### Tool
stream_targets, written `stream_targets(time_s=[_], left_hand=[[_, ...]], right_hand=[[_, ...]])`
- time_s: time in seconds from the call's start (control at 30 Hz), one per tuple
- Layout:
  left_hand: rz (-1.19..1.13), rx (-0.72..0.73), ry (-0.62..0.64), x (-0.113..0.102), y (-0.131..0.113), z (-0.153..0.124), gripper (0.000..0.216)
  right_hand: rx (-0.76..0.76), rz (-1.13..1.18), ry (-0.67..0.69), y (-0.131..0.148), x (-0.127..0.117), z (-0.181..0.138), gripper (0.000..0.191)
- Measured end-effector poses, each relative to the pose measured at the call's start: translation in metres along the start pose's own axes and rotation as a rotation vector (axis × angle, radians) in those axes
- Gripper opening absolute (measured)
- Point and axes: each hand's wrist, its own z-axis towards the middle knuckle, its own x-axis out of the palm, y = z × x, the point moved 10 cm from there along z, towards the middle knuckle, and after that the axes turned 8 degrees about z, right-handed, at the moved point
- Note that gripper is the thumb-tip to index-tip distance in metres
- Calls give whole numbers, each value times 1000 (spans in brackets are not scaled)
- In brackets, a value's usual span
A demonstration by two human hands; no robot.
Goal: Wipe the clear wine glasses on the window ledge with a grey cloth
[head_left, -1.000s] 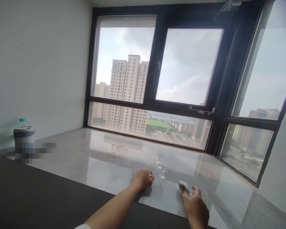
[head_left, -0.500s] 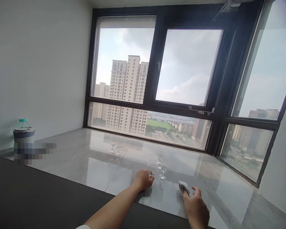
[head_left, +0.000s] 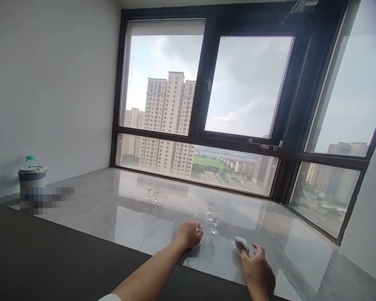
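Observation:
My left hand point(head_left: 189, 235) is closed around the stem of a clear stemmed glass point(head_left: 202, 214), whose rim shows above the fingers and whose foot is partly hidden. Just beyond and to the right, two more stemmed glasses stand close together, the nearer one point(head_left: 213, 231) in front of the farther one point(head_left: 210, 205). To the right of them my right hand point(head_left: 257, 265) grips a folded whitish cloth point(head_left: 241, 246) between thumb and fingers, low over the sill. Some of its fingers are hidden behind the cloth.
A glossy grey tiled sill point(head_left: 90, 209) runs below dark-framed windows point(head_left: 197, 83). Farther left on it stand two stemmed glasses point(head_left: 152, 194). A white container with a dark band point(head_left: 33, 175) and a green-capped bottle point(head_left: 31, 159) are by the left wall. The sill's front edge drops to a dark face.

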Motion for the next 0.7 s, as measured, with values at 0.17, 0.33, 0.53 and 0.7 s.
stream_targets(time_s=[0.17,0.33,0.53,0.7], left_hand=[[-5,-6,2,-1,0,0,42],[-1,12,-14,1,-1,2,40],[2,38,-56,0,-1,3,39],[7,33,-42,1,-1,4,41]], right_hand=[[-2,5,8,0,2,1,49],[15,9,20,1,0,0,50],[10,1,19,2,-1,-1,51],[11,2,18,3,-3,-2,47]])
